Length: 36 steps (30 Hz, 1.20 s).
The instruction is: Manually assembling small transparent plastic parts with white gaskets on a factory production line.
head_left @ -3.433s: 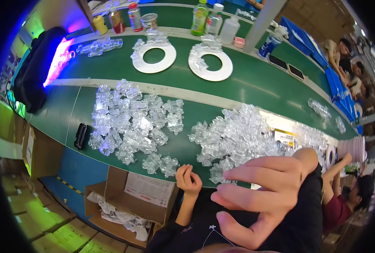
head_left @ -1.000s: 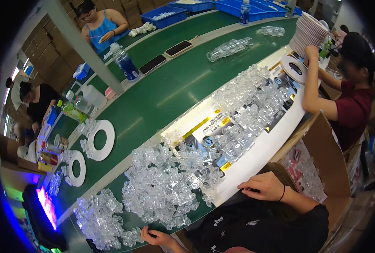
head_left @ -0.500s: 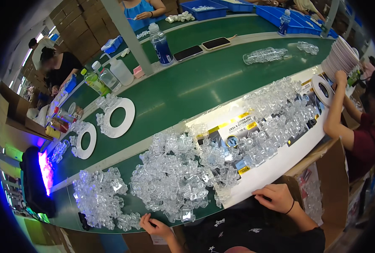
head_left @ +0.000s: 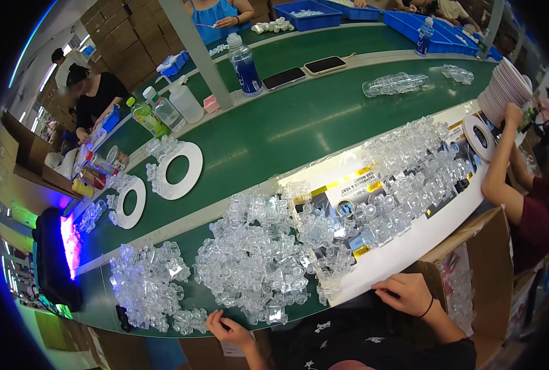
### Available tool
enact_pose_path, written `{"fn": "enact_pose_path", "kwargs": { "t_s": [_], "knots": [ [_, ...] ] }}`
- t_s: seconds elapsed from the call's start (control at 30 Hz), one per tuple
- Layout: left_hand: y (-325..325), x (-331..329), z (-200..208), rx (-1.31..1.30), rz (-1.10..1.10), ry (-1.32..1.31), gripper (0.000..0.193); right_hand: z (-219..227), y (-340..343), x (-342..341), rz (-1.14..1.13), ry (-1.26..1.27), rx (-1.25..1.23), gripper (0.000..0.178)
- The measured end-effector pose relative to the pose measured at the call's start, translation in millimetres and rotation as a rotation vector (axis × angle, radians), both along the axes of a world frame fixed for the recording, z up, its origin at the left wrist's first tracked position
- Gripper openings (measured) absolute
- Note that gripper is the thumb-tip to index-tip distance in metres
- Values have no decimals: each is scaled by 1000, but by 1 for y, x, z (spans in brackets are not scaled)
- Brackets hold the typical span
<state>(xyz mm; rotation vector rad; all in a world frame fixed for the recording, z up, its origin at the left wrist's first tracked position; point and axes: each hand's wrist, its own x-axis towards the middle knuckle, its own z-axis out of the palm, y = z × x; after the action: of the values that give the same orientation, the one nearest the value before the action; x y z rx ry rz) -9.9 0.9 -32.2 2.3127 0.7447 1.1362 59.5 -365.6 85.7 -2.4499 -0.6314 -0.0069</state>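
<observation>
My left hand (head_left: 228, 328) rests at the near table edge, fingers loosely bent and apart, with nothing visible in it. It is closest to a small clump at the end of the left pile of clear plastic parts (head_left: 145, 287). A larger heap of clear plastic parts (head_left: 249, 259) lies just beyond that hand. My right hand (head_left: 407, 293) lies on the near edge of a white printed board (head_left: 373, 268), its fingers slightly spread and holding nothing. More transparent parts (head_left: 404, 185) cover the board's printed side.
White rings (head_left: 191, 172) with clear parts lie on the green conveyor belt (head_left: 274, 142). Beyond stand bottles (head_left: 243, 68) and phones (head_left: 283, 78). At right, a co-worker's arm (head_left: 503, 166) reaches to a stack of rings (head_left: 503, 92). An open carton (head_left: 490, 265) stands beside me; purple light glows at left.
The view has shifted slightly, so the belt and things on it appear a little further right. My hands stay in nearly the same places.
</observation>
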Motion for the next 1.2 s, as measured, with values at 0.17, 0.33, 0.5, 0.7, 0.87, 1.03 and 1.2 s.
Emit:
{"fn": "enact_pose_path", "kwargs": {
  "t_s": [0.17,0.33,0.5,0.7,0.87,1.03,1.2],
  "knots": [
    [0,-1,1,-4,7,7,19,-1,1,0,4,5,4,13],
    [0,-2,0,-11,3,11,17,1,1,1,8,13,8,12],
    [0,-1,-1,-1,1,5,19,3,1,1,10,19,8,13],
    [3,-3,-4,8,-9,8,19,0,1,1,10,17,-1,13],
    [3,-2,-4,26,-2,-7,19,0,0,1,7,13,-9,12],
    [9,-3,-12,24,-58,-13,19,-2,-4,0,48,4,-61,11],
    [14,-11,-21,74,-13,39,19,-5,-4,-1,50,-7,-19,13]
  ]
}}
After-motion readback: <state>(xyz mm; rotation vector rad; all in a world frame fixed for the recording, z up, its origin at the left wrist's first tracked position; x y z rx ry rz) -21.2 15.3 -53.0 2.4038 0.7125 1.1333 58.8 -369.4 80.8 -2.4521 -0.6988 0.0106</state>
